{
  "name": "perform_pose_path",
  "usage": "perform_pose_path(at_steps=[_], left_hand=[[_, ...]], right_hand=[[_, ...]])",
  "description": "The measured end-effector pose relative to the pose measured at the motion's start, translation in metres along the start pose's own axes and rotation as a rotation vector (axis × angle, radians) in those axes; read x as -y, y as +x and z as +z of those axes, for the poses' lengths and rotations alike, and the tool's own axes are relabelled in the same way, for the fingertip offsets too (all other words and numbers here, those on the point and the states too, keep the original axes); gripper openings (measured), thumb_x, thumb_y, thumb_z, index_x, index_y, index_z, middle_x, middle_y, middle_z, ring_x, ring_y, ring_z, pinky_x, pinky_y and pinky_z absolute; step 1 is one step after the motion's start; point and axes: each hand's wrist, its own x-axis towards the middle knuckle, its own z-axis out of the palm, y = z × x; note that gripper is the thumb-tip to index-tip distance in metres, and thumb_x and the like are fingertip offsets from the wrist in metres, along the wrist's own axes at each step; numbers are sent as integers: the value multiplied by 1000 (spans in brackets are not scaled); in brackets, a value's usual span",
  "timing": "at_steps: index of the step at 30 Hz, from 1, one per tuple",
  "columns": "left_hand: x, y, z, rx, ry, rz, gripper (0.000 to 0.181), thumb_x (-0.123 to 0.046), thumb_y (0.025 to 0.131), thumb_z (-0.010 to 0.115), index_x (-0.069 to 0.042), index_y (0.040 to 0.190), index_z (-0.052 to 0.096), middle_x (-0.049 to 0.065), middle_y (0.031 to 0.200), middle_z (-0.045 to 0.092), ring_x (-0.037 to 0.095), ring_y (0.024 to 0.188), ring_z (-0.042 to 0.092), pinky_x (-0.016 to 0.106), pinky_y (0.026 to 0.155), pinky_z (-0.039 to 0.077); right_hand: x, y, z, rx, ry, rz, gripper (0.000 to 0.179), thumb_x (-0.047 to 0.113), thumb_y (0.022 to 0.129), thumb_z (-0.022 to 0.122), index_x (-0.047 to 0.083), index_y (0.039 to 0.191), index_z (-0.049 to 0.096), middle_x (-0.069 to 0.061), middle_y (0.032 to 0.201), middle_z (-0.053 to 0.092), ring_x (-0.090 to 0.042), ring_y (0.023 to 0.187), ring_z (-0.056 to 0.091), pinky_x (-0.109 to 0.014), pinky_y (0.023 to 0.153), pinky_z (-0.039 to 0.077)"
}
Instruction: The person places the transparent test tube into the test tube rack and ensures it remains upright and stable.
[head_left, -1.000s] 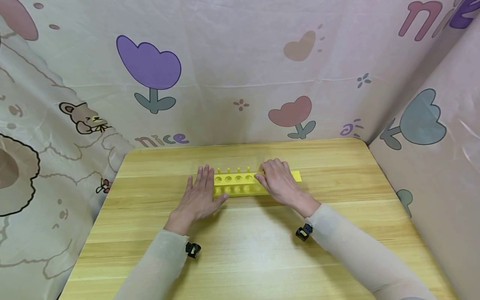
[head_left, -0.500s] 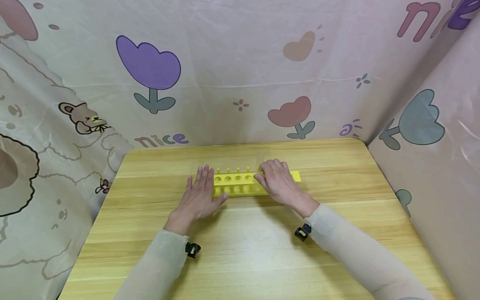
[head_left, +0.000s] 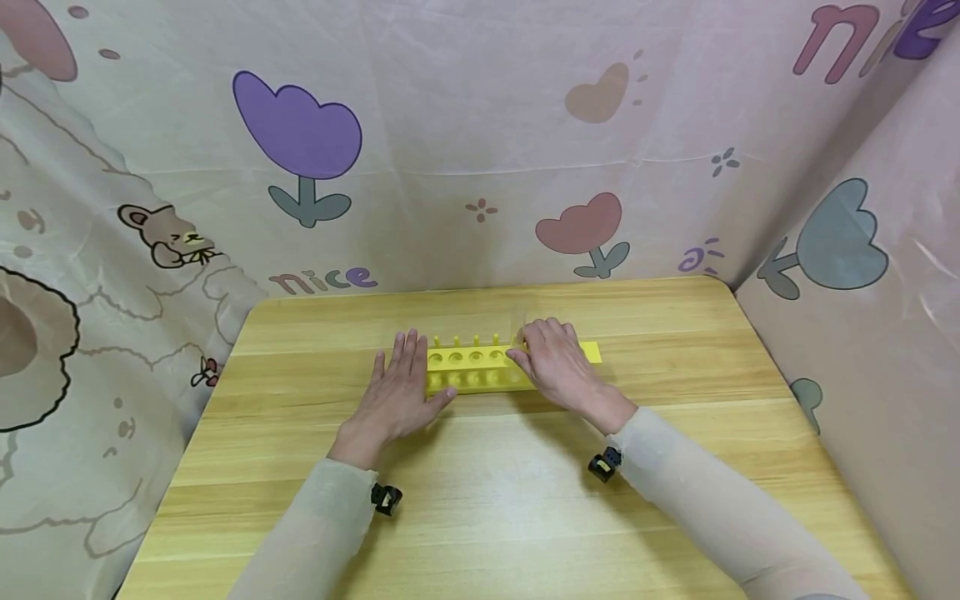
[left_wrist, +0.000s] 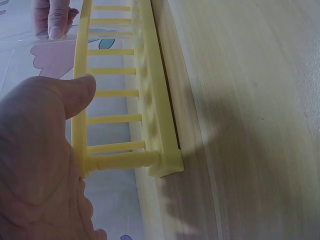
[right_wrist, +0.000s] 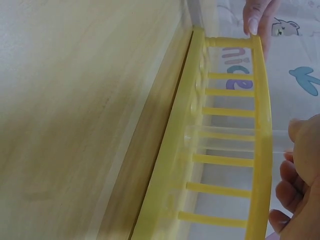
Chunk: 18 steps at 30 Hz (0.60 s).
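Observation:
A long yellow test tube rack (head_left: pixel 465 385) stands on the table, with a row of round holes on top and short pegs along its far side. My left hand (head_left: pixel 393 392) rests on the rack's left end, fingers straight and close together, thumb along the front. My right hand (head_left: pixel 557 362) is over the right part of the rack and pinches a clear test tube (right_wrist: pixel 227 140). In the right wrist view the tube runs through the rack's upper board toward the lower one. From the head, the right hand covers most of the tube and several holes.
The wooden table (head_left: pixel 480 508) stretches out in front of the rack and to both sides. A printed curtain (head_left: pixel 450 108) with tulips hangs behind it and at both sides. A small black camera sits on each wrist.

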Motion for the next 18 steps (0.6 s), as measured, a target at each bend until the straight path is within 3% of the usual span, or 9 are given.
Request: perform_pose_path(at_steps=[11,18], left_hand=[[0,3,-3,14,36,-7,102,-64,105,47,-3,167,-7,16,175,-16,36,163,-13,62,131,-5],[2,2,-2,-9,47,-17,102,-64,104,49,-3,168,-3,16,175,-13,36,163,-11,62,131,-4]], right_hand=[[-1,-1,-2,3,-1,19,32,34,105,66,3,113,62,-8,100,64,-27,90,52,-41,81,38],[-2,-5,-10,1,66,113,39,36,103,69,1,120,64,-11,105,66,-30,94,55,-45,86,40]])
